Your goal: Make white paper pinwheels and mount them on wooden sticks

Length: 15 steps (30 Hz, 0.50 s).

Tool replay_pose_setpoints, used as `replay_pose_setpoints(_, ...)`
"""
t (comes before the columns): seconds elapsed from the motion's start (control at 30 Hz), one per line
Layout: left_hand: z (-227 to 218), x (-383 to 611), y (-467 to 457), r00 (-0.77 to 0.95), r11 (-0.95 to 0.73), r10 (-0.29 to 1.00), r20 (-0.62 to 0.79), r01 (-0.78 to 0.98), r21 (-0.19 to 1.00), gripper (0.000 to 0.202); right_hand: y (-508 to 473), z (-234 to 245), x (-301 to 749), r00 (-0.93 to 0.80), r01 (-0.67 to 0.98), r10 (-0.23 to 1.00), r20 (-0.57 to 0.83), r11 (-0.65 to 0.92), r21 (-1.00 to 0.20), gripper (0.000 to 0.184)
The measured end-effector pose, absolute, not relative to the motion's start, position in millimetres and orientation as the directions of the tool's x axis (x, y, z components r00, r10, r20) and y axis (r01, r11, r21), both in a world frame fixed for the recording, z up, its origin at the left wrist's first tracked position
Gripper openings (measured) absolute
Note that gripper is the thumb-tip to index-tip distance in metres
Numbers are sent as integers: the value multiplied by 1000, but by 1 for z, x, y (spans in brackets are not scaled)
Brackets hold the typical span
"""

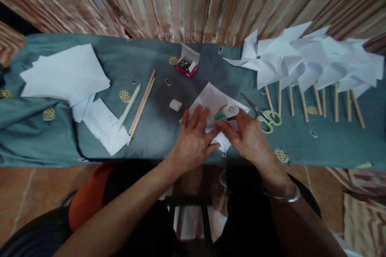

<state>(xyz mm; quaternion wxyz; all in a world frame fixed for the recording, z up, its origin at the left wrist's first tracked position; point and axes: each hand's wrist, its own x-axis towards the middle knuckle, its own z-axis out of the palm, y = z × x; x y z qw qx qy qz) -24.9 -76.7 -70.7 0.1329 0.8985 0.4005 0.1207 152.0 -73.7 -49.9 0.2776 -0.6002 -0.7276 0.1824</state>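
A white paper square (208, 95) with cuts and creases lies on the cloth in front of me, one corner toward the far side. My left hand (194, 138) rests on its left part, fingers spread and flat. In my right hand (249, 132) is a glue stick (223, 113) with a green label, tilted over the paper's middle. Its lower end is hidden, so I cannot tell whether it touches the paper. A white cap (175, 105) lies left of the paper. Scissors (265, 118) with pale green handles lie just right of my right hand.
Several paper pinwheels (277, 58) on wooden sticks overlap at the right. An open red box (187, 64) of small metal pins stands at the back. Leftward lie two wooden sticks (142, 106), a white pencil-like stick (129, 106), a written note (104, 126) and stacked white paper (66, 72).
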Motion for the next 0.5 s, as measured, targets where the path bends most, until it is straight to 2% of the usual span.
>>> replay_pose_setpoints(0.5,-70,-24,-77,647,-634,757,93,692,344,52,-77,-51,157,-96,791,978,185,188,-583,27)
